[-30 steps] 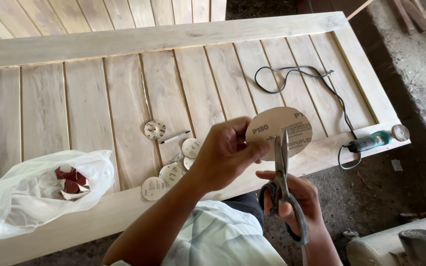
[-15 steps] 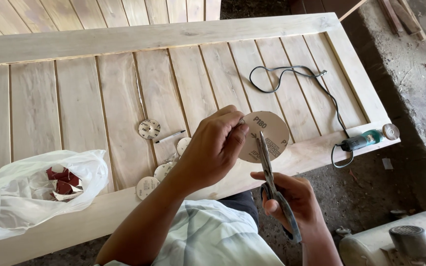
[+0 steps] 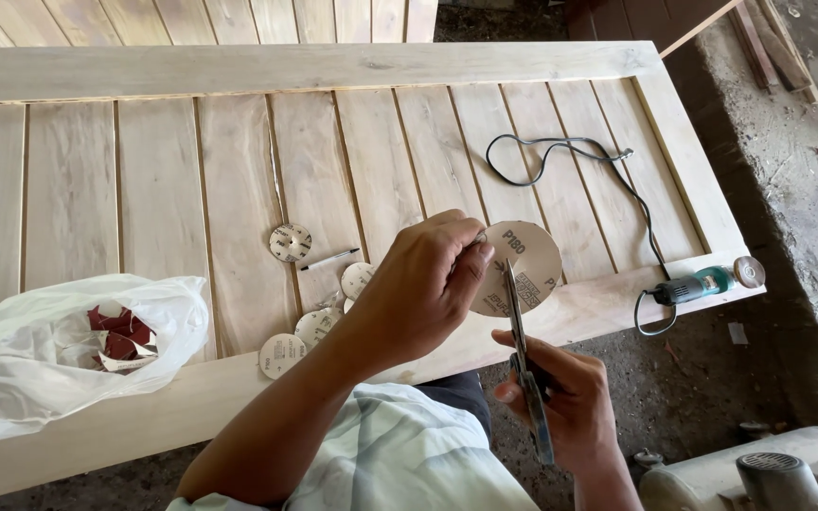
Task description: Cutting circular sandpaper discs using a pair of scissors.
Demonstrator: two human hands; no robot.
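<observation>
Nearest, at the bottom centre of the frame: a pale striped shirt [image 3: 409, 464], both forearms rising from it. Right hand [image 3: 560, 397] at lower centre-right, fingers closed through the handles of a pair of scissors [image 3: 523, 350], blades pointing up and meeting the lower edge of a round sanding disc [image 3: 521, 265]. Left hand [image 3: 428, 284] at centre, pinching that disc by its left edge between thumb and fingers — disc held upright above the near rail, tan back toward the camera, dark print on it.

Just beyond, a wide slatted wooden panel serving as the table [image 3: 144, 189], spanning most of the frame. On it, left of the left hand, several small cut discs [image 3: 291, 243] scattered near a pen [image 3: 328, 259]. At lower left, a crumpled white plastic bag [image 3: 59, 355] resting on the near rail, dark red scraps showing inside.

Right of centre, a small power tool [image 3: 702, 282] with a green body lying at the panel's near right corner — its black cord [image 3: 560, 156] looping up across the slats. At lower right, the top of a grey machine [image 3: 759, 468] on the dirt floor.
</observation>
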